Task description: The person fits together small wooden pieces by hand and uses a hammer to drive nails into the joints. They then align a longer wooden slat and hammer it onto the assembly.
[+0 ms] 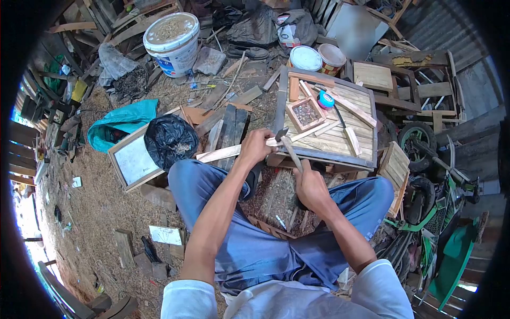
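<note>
Pale wooden strip (220,153) sits pinched in the person's left hand (256,147); the right hand (312,187) clenches a hammer (291,150), head toward eleven o'clock.

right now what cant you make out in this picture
All in the head view:
Nail at the left hand, if any: too small.
Bits in the wooden box: too small to name.
Part of the pale board: blurred.
Bottom of the black bag: hidden by folds.

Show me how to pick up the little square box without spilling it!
Probably best from straight above: hold the little square box by two opposite outside walls. They're straight and give fingers a grip, while its open top, full of small bits, means keeping it level.
</note>
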The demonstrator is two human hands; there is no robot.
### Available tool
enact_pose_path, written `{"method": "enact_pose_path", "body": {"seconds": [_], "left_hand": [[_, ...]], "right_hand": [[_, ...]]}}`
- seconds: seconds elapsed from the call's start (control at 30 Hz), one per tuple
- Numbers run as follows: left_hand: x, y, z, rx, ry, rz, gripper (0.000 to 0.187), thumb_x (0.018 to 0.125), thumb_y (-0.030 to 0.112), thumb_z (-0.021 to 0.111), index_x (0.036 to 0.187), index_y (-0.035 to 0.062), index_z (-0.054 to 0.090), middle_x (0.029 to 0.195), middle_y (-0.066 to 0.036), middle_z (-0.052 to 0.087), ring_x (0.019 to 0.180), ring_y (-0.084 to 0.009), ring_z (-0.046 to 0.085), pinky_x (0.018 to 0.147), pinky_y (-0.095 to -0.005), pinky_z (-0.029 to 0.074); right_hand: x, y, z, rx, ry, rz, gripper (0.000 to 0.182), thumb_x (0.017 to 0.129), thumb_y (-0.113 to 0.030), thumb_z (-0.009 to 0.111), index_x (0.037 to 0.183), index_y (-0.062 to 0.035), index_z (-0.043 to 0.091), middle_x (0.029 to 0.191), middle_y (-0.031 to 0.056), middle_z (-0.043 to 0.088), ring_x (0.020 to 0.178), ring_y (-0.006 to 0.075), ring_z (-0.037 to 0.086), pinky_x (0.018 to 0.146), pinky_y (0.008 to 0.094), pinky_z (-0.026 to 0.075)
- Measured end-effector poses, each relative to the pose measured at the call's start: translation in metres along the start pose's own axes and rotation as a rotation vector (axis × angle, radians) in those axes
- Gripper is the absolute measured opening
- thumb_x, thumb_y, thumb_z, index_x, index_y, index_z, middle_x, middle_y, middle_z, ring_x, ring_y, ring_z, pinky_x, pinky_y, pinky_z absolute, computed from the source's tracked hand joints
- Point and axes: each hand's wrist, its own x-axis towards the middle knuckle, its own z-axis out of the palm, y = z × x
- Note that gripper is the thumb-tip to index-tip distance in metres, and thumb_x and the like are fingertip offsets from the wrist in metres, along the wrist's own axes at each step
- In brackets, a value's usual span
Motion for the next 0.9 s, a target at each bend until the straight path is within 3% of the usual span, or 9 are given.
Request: {"method": "enact_pose_path", "body": {"seconds": [0.17,0.2,0.3,0.4,0.5,0.6,0.7,0.83,0.9], "left_hand": [[0.001,-0.019,0.008,-0.035,0.031,0.149,0.039,0.062,0.014,0.087,0.096,0.0034,0.071,0.091,-0.013,0.07,0.088,-0.0303,0.068,0.077,-0.0385,0.051],[0.002,-0.018,0.007,-0.03,0.034,0.16,0.039,0.062,0.015,0.087,0.096,0.0033,0.071,0.092,-0.013,0.07,0.088,-0.0306,0.068,0.077,-0.0388,0.051],[0.001,-0.005,0.003,0.014,-0.008,-0.009,0.04,0.061,0.015,0.087,0.096,0.0034,0.071,0.094,-0.012,0.07,0.089,-0.031,0.068,0.078,-0.0396,0.05],[-0.001,-0.008,0.004,-0.01,0.012,0.021,0.041,0.061,0.016,0.087,0.097,0.0043,0.071,0.092,-0.013,0.069,0.085,-0.0305,0.067,0.075,-0.0389,0.05],[0.002,-0.016,0.007,-0.045,0.037,0.166,0.042,0.061,0.017,0.088,0.097,0.0054,0.071,0.09,-0.013,0.07,0.083,-0.0302,0.067,0.074,-0.0379,0.05],[0.0,-0.005,0.002,-0.008,-0.015,0.02,0.041,0.061,0.016,0.088,0.097,0.0052,0.072,0.089,-0.013,0.07,0.082,-0.0299,0.067,0.074,-0.0375,0.05],[0.0,-0.005,0.003,-0.008,0.003,0.004,0.041,0.061,0.014,0.088,0.097,0.0046,0.072,0.089,-0.012,0.07,0.082,-0.0291,0.068,0.074,-0.0378,0.05],[0.003,-0.017,0.009,-0.038,0.009,0.09,0.04,0.062,0.013,0.087,0.097,0.0042,0.071,0.091,-0.012,0.07,0.083,-0.0277,0.068,0.075,-0.0371,0.05],[0.003,-0.019,0.01,-0.049,0.002,0.085,0.039,0.062,0.013,0.087,0.097,0.0041,0.071,0.092,-0.012,0.07,0.084,-0.0278,0.068,0.076,-0.0369,0.05]], "right_hand": [[-0.007,-0.017,-0.011,0.212,0.156,-0.018,0.022,0.1,-0.019,0.044,0.105,0.0011,0.039,0.077,0.0357,0.06,0.08,0.0577,0.056,0.07,0.0644,0.039],[-0.006,-0.011,-0.007,0.145,0.08,0.006,0.021,0.1,-0.019,0.044,0.105,0.001,0.039,0.077,0.0357,0.06,0.08,0.0574,0.056,0.07,0.0643,0.04],[0.0,0.006,0.002,-0.014,-0.049,0.038,0.022,0.1,-0.02,0.044,0.107,0.0008,0.04,0.076,0.0356,0.059,0.078,0.0565,0.057,0.069,0.0642,0.04],[-0.001,0.0,-0.004,0.061,0.066,-0.048,0.019,0.1,-0.015,0.046,0.102,0.0028,0.04,0.066,0.0341,0.056,0.067,0.0558,0.055,0.061,0.0607,0.037],[-0.005,-0.018,-0.014,0.224,0.193,-0.058,0.019,0.1,-0.016,0.046,0.101,0.0026,0.041,0.066,0.0332,0.056,0.068,0.0549,0.056,0.061,0.06,0.038],[-0.001,-0.008,-0.009,0.094,-0.019,0.106,0.022,0.1,-0.018,0.045,0.105,0.0032,0.043,0.072,0.0356,0.058,0.075,0.0565,0.057,0.066,0.0608,0.04],[0.002,0.004,-0.006,0.028,0.032,0.004,0.02,0.1,-0.017,0.046,0.105,0.002,0.043,0.071,0.0358,0.057,0.074,0.0563,0.056,0.063,0.0589,0.04],[-0.004,-0.014,-0.021,0.237,0.183,-0.029,0.02,0.1,-0.019,0.046,0.101,0.0013,0.042,0.072,0.0364,0.057,0.075,0.0569,0.056,0.063,0.0588,0.039],[-0.003,-0.014,-0.014,0.215,0.146,0.052,0.021,0.101,-0.019,0.045,0.1,0.0013,0.042,0.072,0.0367,0.057,0.076,0.0569,0.056,0.063,0.0593,0.039]]}}
